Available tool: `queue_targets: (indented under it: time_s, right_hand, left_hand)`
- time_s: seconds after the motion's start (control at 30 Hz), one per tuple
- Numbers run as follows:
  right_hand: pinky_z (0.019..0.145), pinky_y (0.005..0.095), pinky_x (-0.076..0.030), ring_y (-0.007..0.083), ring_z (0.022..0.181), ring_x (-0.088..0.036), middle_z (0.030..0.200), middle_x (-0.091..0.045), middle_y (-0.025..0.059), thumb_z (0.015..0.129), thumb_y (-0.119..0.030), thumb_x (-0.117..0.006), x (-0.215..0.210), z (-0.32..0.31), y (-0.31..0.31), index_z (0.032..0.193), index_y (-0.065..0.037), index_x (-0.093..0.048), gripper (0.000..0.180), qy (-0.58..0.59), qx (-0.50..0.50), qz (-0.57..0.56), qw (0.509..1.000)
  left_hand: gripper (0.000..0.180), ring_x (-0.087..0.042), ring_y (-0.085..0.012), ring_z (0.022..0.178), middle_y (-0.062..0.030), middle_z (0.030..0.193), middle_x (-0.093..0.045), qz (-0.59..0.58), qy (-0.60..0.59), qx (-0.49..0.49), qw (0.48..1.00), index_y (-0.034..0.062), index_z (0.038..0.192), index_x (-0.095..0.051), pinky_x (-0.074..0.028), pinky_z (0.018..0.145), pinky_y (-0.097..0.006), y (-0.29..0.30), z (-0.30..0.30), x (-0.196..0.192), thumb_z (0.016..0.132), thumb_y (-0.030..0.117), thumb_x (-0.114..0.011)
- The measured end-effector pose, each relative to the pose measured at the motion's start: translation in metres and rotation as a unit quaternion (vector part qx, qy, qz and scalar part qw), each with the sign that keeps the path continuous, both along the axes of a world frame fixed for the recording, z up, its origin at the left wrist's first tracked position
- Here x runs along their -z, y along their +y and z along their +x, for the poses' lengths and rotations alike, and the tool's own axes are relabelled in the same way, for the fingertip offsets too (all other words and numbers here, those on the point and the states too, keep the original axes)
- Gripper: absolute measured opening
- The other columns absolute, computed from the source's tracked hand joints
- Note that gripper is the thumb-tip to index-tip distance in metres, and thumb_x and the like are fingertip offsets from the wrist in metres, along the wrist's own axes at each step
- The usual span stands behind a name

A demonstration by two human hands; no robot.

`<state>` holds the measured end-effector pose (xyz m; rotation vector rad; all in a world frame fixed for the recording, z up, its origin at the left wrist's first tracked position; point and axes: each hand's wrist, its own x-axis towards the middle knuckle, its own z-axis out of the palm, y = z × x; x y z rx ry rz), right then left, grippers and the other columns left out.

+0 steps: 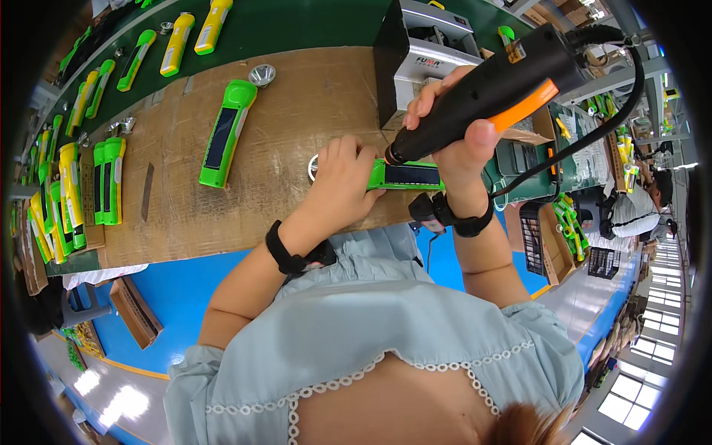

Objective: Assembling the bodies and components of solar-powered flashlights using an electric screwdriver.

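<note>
The green flashlight (408, 175) lies lengthwise on the cardboard sheet (297, 89) that covers the counter (326, 28), close to the counter's near edge and right of that edge's middle. The person's left hand (337, 178) grasps it at the head end, fingers curled over the top; a bit of shiny reflector (312, 169) shows beyond the knuckles. The right hand (463, 141) is wrapped around a black electric screwdriver (486, 93) with an orange lever, its tip slanting down to the flashlight beside the dark panel; whether the tip bears on the casing cannot be told.

The flashlight looks like a light, stiff plastic shell, smooth enough to skid or roll under pressure, so it probably wants a firm hold at the broad head, with fingers clear of the tip. The glossy panel would likely scratch, and the thin reflector could dent or tug on any wiring; the casing's side edges seem the safer grip. The screwdriver looks far heavier, best held around its thick barrel, with its black cable (586, 144) hanging free toward the counter's right edge.
</note>
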<state>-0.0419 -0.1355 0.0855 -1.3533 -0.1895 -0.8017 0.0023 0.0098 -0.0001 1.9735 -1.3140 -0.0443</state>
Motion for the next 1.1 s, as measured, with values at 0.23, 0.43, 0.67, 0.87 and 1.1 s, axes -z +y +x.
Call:
queue_targets:
  time_s: [0.23,0.43,0.67,0.87,1.1]
  right_hand:
    - [0.051,0.0268,-0.047,0.0152,0.058,-0.056,0.069,-0.057,0.0091,0.074,-0.043,-0.074,0.012,0.013,0.000,0.089,0.001,-0.052,0.052,0.006,-0.057,0.016,0.998]
    - [0.051,0.0259,-0.046,0.0141,0.057,-0.056,0.069,-0.057,0.0082,0.075,-0.036,-0.073,0.015,0.013,0.000,0.088,0.000,-0.052,0.044,0.015,-0.101,0.015,0.995]
    - [0.051,0.0262,-0.046,0.0142,0.057,-0.056,0.070,-0.057,0.0086,0.078,-0.031,-0.069,0.011,0.011,0.009,0.094,-0.001,-0.047,0.041,0.034,-0.100,0.022,0.994]
    - [0.066,0.0384,-0.050,0.0269,0.069,-0.059,0.078,-0.056,0.0137,0.065,-0.053,-0.078,-0.006,-0.032,0.029,0.101,-0.005,-0.042,0.070,0.014,-0.194,0.072,0.978]
    - [0.060,0.0256,-0.047,0.0148,0.070,-0.057,0.083,-0.056,0.0081,0.059,-0.042,-0.083,-0.024,-0.030,0.004,0.104,-0.002,-0.045,0.072,-0.002,-0.121,0.078,0.990]
  left_hand:
    - [0.050,-0.045,-0.0361,0.098,-0.0189,0.104,-0.047,0.016,0.009,0.019,1.000,-0.0015,0.105,-0.050,-0.036,0.083,-0.042,-0.001,0.007,0.000,0.063,0.013,-0.073]
    - [0.049,-0.045,-0.0361,0.096,-0.0192,0.103,-0.047,-0.002,-0.005,0.033,0.999,-0.0019,0.102,-0.049,-0.036,0.083,-0.042,-0.003,0.008,0.004,0.061,0.012,-0.074]
    - [0.047,-0.046,-0.0355,0.094,-0.0181,0.097,-0.048,0.030,-0.042,0.023,0.998,-0.0012,0.100,-0.050,-0.036,0.081,-0.042,0.010,0.005,-0.006,0.062,0.015,-0.073]
    - [0.044,-0.046,-0.0337,0.086,-0.0170,0.088,-0.046,0.132,-0.099,-0.008,0.986,-0.0006,0.096,-0.049,-0.035,0.073,-0.042,0.063,-0.022,-0.057,0.062,0.015,-0.071]
    - [0.042,-0.045,-0.0385,0.085,-0.0223,0.090,-0.046,0.183,-0.037,-0.057,0.981,-0.0054,0.093,-0.047,-0.039,0.073,-0.044,0.075,-0.002,-0.028,0.067,0.017,-0.071]
